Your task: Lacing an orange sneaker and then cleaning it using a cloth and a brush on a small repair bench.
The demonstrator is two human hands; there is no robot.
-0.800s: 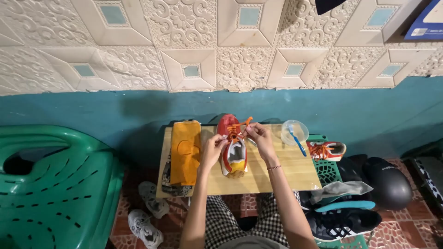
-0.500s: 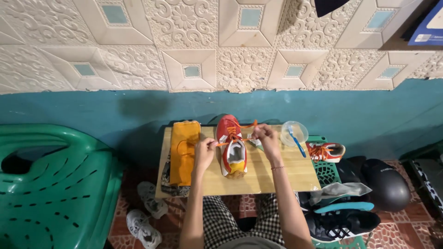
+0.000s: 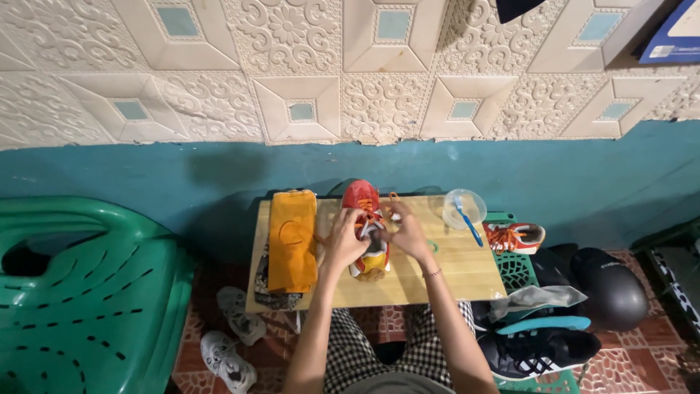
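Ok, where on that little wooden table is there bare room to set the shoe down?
Bare wood shows on the table right of the right hand, below the clear bowl. A narrower strip runs along the near edge. The left is crowded: orange cloth, left hand, red shoe.

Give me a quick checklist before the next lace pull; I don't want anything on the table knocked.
1. Both hands on shoe: ok, left hand and right hand meet over the red shoe.
2. Shoe fully on the table: ok.
3. Orange cloth apart from shoe: ok, though the left hand is close to it.
4. Bowl with blue brush apart from right hand: ok.
5. Lace ends even: cannot tell, hidden by fingers.
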